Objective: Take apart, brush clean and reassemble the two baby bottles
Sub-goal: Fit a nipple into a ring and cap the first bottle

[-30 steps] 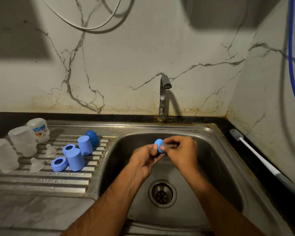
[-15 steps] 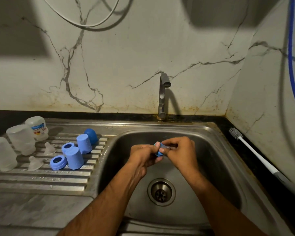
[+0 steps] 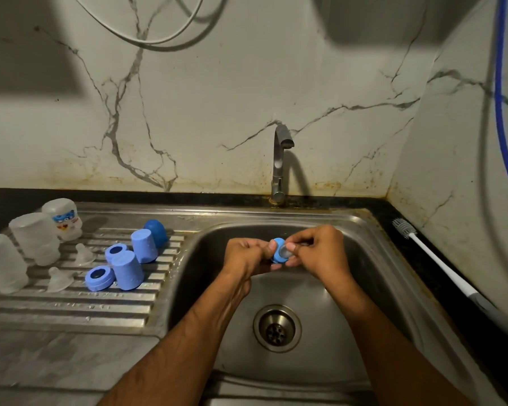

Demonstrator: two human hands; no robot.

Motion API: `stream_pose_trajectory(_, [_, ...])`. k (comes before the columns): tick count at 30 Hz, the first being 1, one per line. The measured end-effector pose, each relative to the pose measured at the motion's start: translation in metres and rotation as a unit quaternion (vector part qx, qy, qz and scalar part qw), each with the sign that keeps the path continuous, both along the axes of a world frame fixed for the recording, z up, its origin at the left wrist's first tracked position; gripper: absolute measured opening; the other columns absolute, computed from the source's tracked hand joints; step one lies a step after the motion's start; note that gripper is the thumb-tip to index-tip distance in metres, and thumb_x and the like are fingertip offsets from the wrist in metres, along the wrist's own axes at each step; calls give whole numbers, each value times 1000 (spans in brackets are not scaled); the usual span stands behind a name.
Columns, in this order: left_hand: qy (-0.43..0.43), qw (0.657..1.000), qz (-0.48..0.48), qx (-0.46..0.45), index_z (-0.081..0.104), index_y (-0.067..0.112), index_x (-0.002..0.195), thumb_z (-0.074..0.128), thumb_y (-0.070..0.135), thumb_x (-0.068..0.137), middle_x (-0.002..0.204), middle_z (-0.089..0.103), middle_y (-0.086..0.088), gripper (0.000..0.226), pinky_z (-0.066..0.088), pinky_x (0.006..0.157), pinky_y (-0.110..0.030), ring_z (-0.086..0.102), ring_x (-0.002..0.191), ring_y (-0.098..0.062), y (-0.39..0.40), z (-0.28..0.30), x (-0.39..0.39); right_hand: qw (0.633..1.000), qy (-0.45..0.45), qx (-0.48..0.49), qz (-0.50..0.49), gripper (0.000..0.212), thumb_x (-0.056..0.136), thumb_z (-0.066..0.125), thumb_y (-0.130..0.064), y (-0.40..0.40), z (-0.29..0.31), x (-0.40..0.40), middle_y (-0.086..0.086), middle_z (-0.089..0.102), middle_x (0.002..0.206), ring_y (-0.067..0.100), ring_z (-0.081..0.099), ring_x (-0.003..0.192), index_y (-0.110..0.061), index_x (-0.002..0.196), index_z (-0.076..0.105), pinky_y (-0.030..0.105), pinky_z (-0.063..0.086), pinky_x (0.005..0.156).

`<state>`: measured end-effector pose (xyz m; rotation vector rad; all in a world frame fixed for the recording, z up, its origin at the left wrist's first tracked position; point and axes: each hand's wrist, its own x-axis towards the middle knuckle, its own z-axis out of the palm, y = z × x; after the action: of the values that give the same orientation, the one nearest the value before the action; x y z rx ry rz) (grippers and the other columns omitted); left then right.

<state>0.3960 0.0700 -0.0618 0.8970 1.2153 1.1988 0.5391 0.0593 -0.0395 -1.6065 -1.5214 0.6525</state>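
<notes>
We see both forearms reach in from the bottom edge and meet over the sink (image 3: pixel 373 230), above the drain (image 3: pixel 277 328). The left hand (image 3: pixel 245 257) has its fingers curled round a blue collar ring (image 3: pixel 277 255), thumb pressed on its rim. The right hand (image 3: pixel 320 253) pinches a clear teat (image 3: pixel 285 252) sitting in the ring's opening, thumb and forefinger closed on it, wrist bent inward. Both held at the same height, knuckles up, hands nearly touching.

On the drainboard (image 3: pixel 71 303) to the left: three frosted bottle bodies (image 3: pixel 34 238) upside down in a row, two loose clear teats (image 3: pixel 60 279), two blue caps (image 3: pixel 127 269) upside down, two more blue rings (image 3: pixel 99 277), a dark blue dome (image 3: pixel 156 229) behind them. A white-handled bottle brush (image 3: pixel 440 268) lies on the dark bench along the right wall, well apart from the hands. The tap (image 3: pixel 279 162) is not running.
</notes>
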Motion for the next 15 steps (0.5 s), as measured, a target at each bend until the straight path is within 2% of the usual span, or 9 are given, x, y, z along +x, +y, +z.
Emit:
stream_pose_trajectory(3, [-28, 1000, 11, 0, 73, -8, 90, 73, 6, 87, 89, 75, -21, 15, 63, 74, -37, 75, 82, -31, -3, -4, 4, 1000, 24, 14, 9, 17, 85, 79, -6, -5, -3, 1, 12, 76, 102, 18, 74, 88, -9, 101, 77, 36, 63, 80])
stream_pose_trajectory(8, [-120, 991, -6, -61, 69, -12, 103, 68, 0, 89, 99, 73, -25, 19, 61, 84, -44, 74, 92, -34, -8, -7, 3, 993, -91, 67, 27, 27, 87, 78, -11, -12, -10, -5, 2, 75, 108, 9, 69, 97, -14, 113, 76, 27, 58, 90])
stream_pose_trajectory(12, [-131, 989, 4, -70, 68, -13, 105, 64, -2, 91, 98, 73, -26, 18, 62, 77, -40, 74, 84, -31, -5, -8, 0, 977, -177, 104, 50, 28, 88, 76, -13, -16, -8, -10, 2, 73, 109, 10, 65, 97, -17, 116, 76, 23, 55, 88])
stream_pose_trajectory(15, [-119, 991, -3, -66, 69, -9, 102, 66, 3, 92, 95, 73, -26, 16, 62, 74, -36, 72, 74, -28, -5, -9, -2, 976, -184, 104, 60, 51, 80, 82, -13, -17, -10, -11, 2, 68, 117, 14, 64, 106, -18, 129, 69, 27, 54, 94])
